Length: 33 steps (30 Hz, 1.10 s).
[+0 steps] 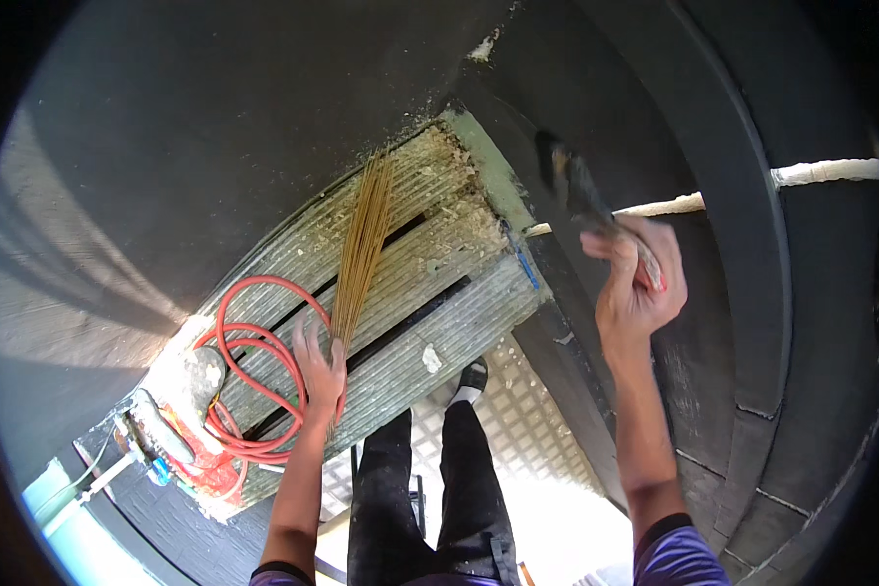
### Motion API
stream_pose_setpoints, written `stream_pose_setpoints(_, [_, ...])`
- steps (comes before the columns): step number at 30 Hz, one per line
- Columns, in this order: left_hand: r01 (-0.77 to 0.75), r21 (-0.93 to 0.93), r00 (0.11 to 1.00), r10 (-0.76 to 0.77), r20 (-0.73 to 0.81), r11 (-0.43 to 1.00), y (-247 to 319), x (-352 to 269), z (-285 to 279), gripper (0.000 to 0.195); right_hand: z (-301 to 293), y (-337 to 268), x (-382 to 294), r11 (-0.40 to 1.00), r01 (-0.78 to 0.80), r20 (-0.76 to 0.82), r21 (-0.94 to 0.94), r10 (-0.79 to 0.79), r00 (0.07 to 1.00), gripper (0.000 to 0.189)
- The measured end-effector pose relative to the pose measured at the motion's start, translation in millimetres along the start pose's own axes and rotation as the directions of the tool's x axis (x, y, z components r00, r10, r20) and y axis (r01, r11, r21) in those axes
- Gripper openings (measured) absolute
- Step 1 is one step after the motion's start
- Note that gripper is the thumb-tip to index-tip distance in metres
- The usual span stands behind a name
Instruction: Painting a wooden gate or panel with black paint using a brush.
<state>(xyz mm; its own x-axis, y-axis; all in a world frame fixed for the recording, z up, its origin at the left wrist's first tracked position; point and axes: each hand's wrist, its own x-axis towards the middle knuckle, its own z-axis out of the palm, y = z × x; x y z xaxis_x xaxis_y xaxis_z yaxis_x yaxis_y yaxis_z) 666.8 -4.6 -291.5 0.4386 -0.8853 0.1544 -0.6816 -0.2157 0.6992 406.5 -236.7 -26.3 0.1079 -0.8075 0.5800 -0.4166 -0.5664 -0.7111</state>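
Observation:
My right hand (641,271) grips the handle of a dark, blurred tool (575,183) at the right, raised beside the wall; its exact kind cannot be told. My left hand (319,366) rests at the lower end of a bundle of thin brown sticks (364,249), its fingers partly spread; whether it holds them is unclear. The bundle lies across a worn, ribbed slatted bench (439,322). A coiled red hose (256,329) lies just left of my left hand, touching or close to it.
Dark walls (300,95) enclose the bench. At its left end are a rounded metal tool (205,373), red plastic (212,469) and a pipe with a blue valve (160,471). A thin blue item (525,264) lies at the right edge. Below is a tiled floor (535,425).

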Motion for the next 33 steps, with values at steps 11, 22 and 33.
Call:
stream_pose_setpoints(11, [0.165,0.032,0.984,-0.162,-0.078,0.986,-50,23,26,0.057,78,-6,59,0.687,0.621,0.400,-0.376,-0.484,0.778,0.035])
stream_pose_setpoints(22, [0.044,0.299,0.992,-0.078,0.102,0.953,-81,22,21,0.068,112,-2,75,0.471,0.714,0.449,-0.518,-0.561,0.696,0.028])
stream_pose_setpoints(33, [0.001,0.376,0.973,-0.087,0.212,0.927,-72,29,11,0.068,126,6,109,0.247,0.780,0.575,-0.575,-0.556,0.600,0.021])
